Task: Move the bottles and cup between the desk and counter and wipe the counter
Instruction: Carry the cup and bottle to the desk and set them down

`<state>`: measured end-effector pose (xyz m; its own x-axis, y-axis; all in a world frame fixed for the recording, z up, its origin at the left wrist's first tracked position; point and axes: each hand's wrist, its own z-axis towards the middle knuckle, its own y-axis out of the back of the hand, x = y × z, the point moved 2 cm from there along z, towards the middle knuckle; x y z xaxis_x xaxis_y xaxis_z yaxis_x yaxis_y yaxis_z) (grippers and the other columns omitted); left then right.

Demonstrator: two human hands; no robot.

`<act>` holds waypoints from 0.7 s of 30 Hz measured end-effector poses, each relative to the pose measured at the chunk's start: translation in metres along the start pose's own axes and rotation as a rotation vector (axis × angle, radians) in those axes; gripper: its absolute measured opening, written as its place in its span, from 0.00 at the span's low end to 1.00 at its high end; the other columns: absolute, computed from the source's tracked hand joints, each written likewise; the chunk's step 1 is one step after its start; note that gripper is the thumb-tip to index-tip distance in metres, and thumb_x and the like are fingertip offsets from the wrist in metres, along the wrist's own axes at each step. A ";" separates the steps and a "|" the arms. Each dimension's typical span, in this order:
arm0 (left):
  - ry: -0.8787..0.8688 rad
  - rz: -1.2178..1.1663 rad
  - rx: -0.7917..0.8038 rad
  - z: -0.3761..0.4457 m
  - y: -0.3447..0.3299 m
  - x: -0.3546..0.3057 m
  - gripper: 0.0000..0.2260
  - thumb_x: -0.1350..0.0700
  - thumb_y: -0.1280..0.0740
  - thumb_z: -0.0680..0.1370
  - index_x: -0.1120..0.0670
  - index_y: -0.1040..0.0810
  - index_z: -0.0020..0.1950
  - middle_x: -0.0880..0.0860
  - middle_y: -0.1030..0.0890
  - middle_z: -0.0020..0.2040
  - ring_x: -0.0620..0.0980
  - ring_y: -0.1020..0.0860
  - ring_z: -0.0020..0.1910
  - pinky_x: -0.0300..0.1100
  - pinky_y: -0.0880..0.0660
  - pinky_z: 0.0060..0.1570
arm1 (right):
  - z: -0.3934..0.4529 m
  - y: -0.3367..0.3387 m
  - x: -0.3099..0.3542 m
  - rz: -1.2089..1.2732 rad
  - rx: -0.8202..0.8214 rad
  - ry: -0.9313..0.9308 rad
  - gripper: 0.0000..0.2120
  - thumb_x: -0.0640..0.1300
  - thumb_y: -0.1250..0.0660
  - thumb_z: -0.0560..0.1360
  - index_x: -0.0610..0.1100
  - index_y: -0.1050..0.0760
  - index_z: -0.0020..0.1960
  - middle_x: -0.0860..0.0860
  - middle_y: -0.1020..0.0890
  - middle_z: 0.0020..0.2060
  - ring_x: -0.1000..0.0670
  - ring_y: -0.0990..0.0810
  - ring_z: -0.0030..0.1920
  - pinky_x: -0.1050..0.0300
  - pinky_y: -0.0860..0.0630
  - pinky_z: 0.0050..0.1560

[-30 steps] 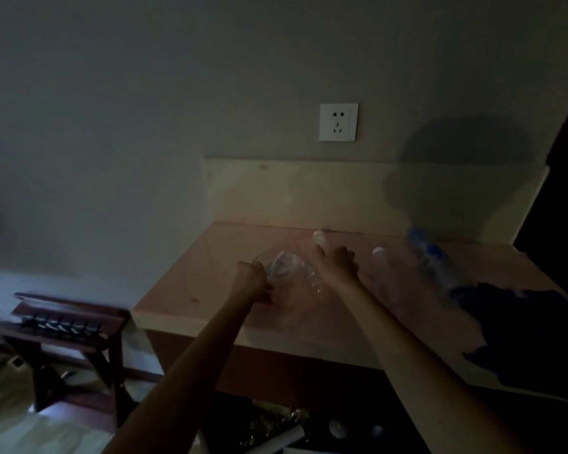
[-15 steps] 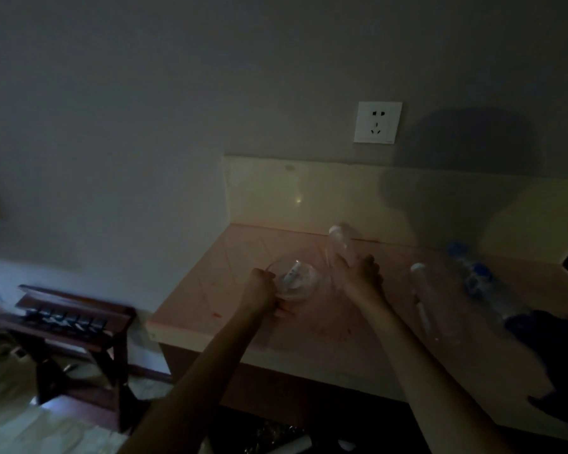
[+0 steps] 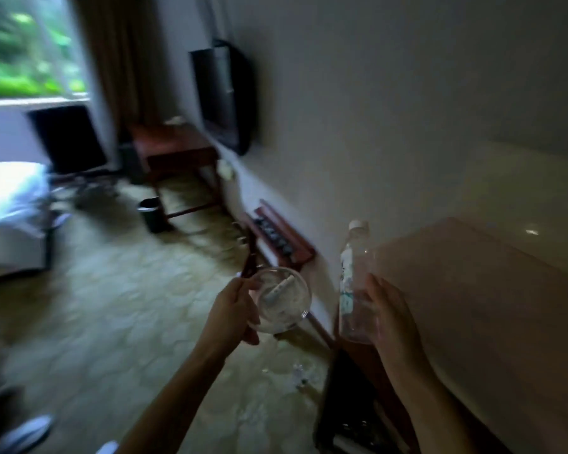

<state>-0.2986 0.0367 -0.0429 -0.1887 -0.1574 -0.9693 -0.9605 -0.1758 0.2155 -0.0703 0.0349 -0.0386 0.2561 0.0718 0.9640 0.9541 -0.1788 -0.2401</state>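
so the carrying part of the task looks just begun, as i judge it. nearest to the camera are the two forearms, both reaching forward. the left hand (image 3: 233,314) holds a clear cup (image 3: 282,299) from its side, the fingers (image 3: 251,335) curled round the wall of it, and a small white thing lies inside the cup; what it is i cannot tell. the right hand (image 3: 392,317) holds a clear plastic bottle (image 3: 353,290) upright, the fingers clamped round its lower part, the white cap on top. both things are in the air, off the table (image 3: 473,290) which lies on the right side, so they are lifted but not yet put down anywhere.

a little further, against the wall between the hands, stands a low wooden rack (image 3: 281,235), and on the floor below there are some small scraps, too blurred to name. further along the same wall is a dark wooden desk (image 3: 174,149), with a small black bin (image 3: 151,213) just beside its leg, and a flat dark screen (image 3: 223,96) is mounted on the wall above. the desk is well apart from the hands, so the walk to it is, i think, nearly all still to do. far left there is a white bed (image 3: 10,198), a dark chair and the bright window (image 3: 27,47).

what is left, in my judgement: to set the cup and bottle on the desk, to bring any other bottles, and to wipe the table on the right. no cloth shows in this view.
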 end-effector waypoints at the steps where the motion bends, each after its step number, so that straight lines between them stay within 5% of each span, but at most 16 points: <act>1: 0.038 0.002 -0.052 -0.001 0.025 0.014 0.13 0.66 0.47 0.82 0.57 0.24 0.53 0.57 0.25 0.29 0.51 0.28 0.17 0.40 0.28 0.18 | 0.002 -0.021 -0.013 -0.011 0.092 -0.041 0.34 0.61 0.25 0.63 0.39 0.24 0.59 0.43 0.17 0.42 0.41 0.19 0.41 0.49 0.24 0.41; 3: 0.104 0.005 -0.156 -0.003 0.072 0.040 0.12 0.66 0.46 0.81 0.58 0.24 0.53 0.58 0.25 0.29 0.51 0.29 0.15 0.39 0.29 0.17 | 0.003 -0.063 -0.039 0.013 0.232 -0.152 0.30 0.60 0.28 0.66 0.40 0.24 0.60 0.45 0.16 0.43 0.46 0.18 0.40 0.52 0.22 0.38; 7: 0.235 -0.002 -0.360 -0.010 0.148 0.093 0.12 0.65 0.46 0.81 0.58 0.24 0.53 0.58 0.25 0.29 0.51 0.29 0.15 0.37 0.30 0.17 | 0.014 -0.131 -0.101 -0.057 0.408 -0.293 0.52 0.65 0.20 0.49 0.41 0.28 0.67 0.41 0.19 0.56 0.47 0.18 0.45 0.55 0.20 0.35; 8: 0.270 0.000 -0.395 -0.009 0.164 0.106 0.11 0.65 0.46 0.81 0.58 0.24 0.54 0.59 0.24 0.30 0.51 0.28 0.15 0.37 0.30 0.16 | 0.016 -0.146 -0.114 -0.079 0.447 -0.327 0.51 0.63 0.19 0.51 0.42 0.29 0.68 0.41 0.20 0.59 0.47 0.18 0.47 0.55 0.18 0.36; 12: 0.385 -0.032 -0.485 0.012 0.216 0.157 0.11 0.63 0.46 0.82 0.58 0.25 0.55 0.59 0.24 0.31 0.51 0.28 0.16 0.38 0.31 0.17 | 0.033 -0.208 -0.163 -0.120 0.535 -0.443 0.22 0.44 0.34 0.77 0.41 0.32 0.68 0.42 0.23 0.61 0.48 0.20 0.52 0.52 0.20 0.52; 13: 0.407 -0.039 -0.497 0.023 0.228 0.167 0.11 0.63 0.47 0.83 0.58 0.25 0.55 0.59 0.24 0.32 0.50 0.27 0.16 0.37 0.31 0.17 | 0.037 -0.225 -0.170 -0.124 0.542 -0.459 0.23 0.45 0.31 0.75 0.42 0.31 0.67 0.44 0.22 0.58 0.48 0.20 0.51 0.50 0.22 0.54; 16: 0.428 -0.069 -0.521 0.065 0.270 0.186 0.11 0.62 0.47 0.84 0.59 0.25 0.56 0.58 0.24 0.34 0.47 0.27 0.15 0.37 0.30 0.17 | 0.062 -0.286 -0.190 -0.122 0.503 -0.498 0.48 0.55 0.16 0.48 0.44 0.30 0.64 0.44 0.20 0.54 0.44 0.19 0.52 0.50 0.22 0.51; 19: 0.427 -0.085 -0.539 0.117 0.316 0.190 0.12 0.60 0.48 0.84 0.59 0.25 0.57 0.58 0.25 0.32 0.48 0.29 0.14 0.38 0.30 0.17 | 0.097 -0.349 -0.202 -0.083 0.458 -0.510 0.44 0.49 0.16 0.52 0.42 0.30 0.64 0.40 0.20 0.57 0.42 0.20 0.51 0.46 0.24 0.52; 21: 0.409 -0.088 -0.543 0.149 0.349 0.184 0.12 0.59 0.48 0.84 0.60 0.25 0.58 0.57 0.25 0.31 0.48 0.30 0.14 0.37 0.32 0.16 | 0.116 -0.392 -0.204 -0.063 0.448 -0.509 0.60 0.57 0.15 0.33 0.43 0.30 0.62 0.42 0.19 0.53 0.41 0.20 0.52 0.44 0.25 0.54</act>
<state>-0.6989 0.0911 -0.1639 0.0800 -0.4561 -0.8863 -0.7101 -0.6501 0.2705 -0.4782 0.2044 -0.1544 0.1340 0.5410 0.8303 0.9138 0.2568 -0.3148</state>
